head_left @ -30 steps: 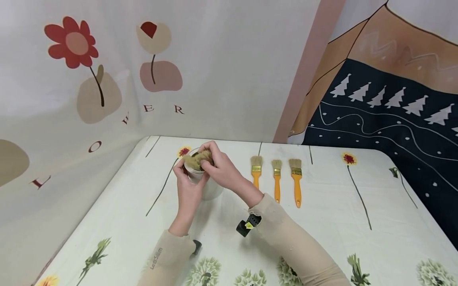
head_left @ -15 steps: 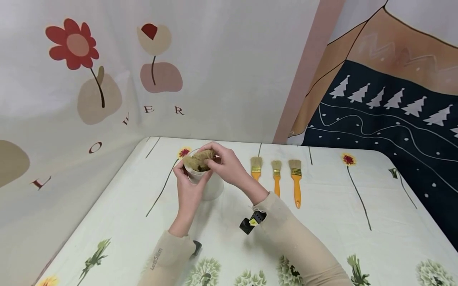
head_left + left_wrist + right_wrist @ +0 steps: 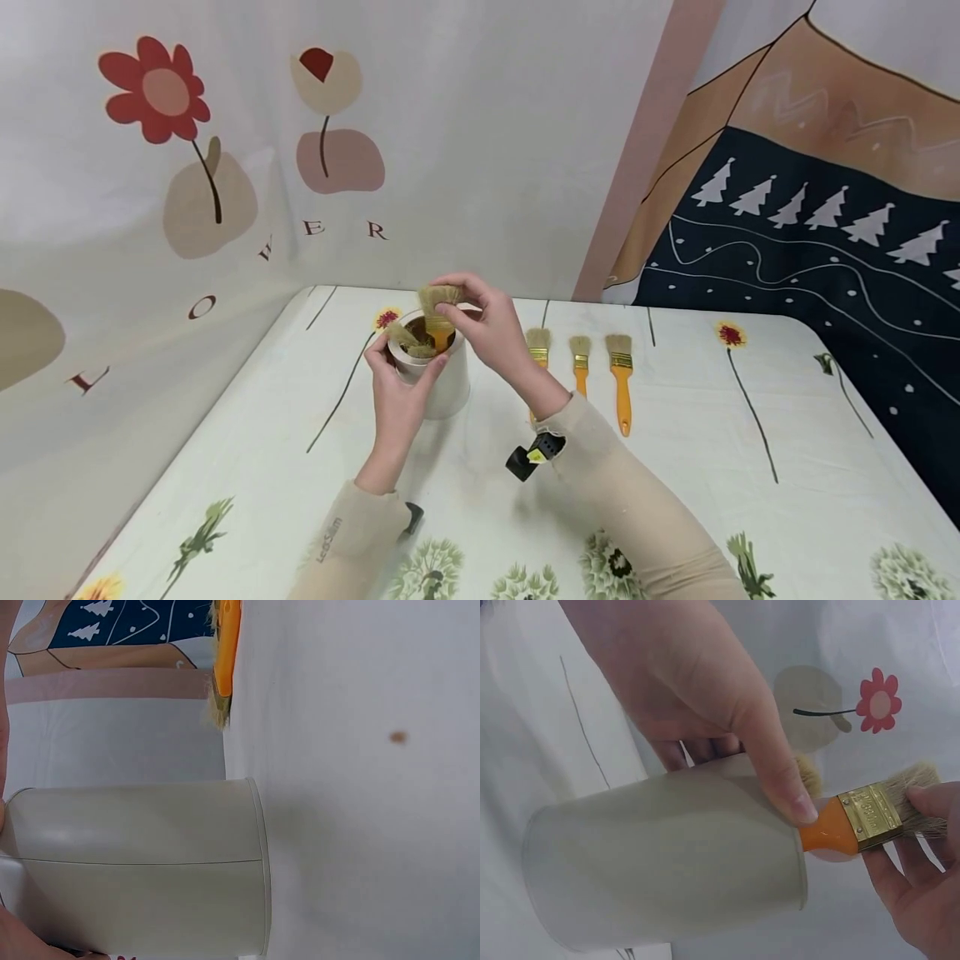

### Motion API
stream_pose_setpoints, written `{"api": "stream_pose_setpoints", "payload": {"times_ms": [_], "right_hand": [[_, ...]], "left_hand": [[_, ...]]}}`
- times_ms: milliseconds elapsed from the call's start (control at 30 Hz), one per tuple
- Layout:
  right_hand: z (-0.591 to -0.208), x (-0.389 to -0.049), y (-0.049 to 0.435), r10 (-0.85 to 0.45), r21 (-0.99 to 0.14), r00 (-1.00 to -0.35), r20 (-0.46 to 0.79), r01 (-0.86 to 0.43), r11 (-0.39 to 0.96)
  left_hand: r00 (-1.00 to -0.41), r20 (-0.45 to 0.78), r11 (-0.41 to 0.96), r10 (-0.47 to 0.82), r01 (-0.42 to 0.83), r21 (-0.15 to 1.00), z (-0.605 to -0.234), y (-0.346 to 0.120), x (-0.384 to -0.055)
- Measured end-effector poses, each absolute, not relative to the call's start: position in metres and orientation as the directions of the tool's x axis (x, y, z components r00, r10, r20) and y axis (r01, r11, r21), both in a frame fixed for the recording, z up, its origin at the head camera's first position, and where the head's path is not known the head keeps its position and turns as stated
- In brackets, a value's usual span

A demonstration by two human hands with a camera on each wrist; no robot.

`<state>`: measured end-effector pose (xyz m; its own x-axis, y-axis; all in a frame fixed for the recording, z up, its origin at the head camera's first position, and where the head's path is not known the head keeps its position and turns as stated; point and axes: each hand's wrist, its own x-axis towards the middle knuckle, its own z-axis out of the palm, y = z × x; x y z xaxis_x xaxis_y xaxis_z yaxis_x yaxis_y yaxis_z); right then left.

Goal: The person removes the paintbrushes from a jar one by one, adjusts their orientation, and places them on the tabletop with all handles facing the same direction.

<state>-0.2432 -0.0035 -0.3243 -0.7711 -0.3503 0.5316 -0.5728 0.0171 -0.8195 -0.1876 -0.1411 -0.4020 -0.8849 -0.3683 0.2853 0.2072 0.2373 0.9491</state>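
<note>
Where the brush [image 3: 437,320] sits handle-down in the container [image 3: 450,387], its long axis runs roughly along the container's. The right hand [image 3: 486,327], above the container, pinches the bristle end; the left hand [image 3: 399,400] grips the container.

Beige sleeves [image 3: 637,508], the left lettered, end beside black wrist cameras [image 3: 521,463].
</note>
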Motion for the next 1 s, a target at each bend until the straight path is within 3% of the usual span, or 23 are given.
{"api": "stream_pose_setpoints", "payload": {"times_ms": [633, 1000], "right_hand": [[-0.295, -0.24, 0.02, -0.179, -0.8, -0.783, 0.595, -0.598, -0.048], [-0.286, -0.242, 0.038, -0.103, -0.734, -0.727, 0.679, -0.668, -0.127]], "left_hand": [[-0.893, 0.245, 0.225, -0.378, 0.168, 0.96, -0.399, -0.141, -0.187], [-0.898, 0.23, 0.225, -0.375, 0.152, 0.962, -0.4, -0.141, -0.186]]}}
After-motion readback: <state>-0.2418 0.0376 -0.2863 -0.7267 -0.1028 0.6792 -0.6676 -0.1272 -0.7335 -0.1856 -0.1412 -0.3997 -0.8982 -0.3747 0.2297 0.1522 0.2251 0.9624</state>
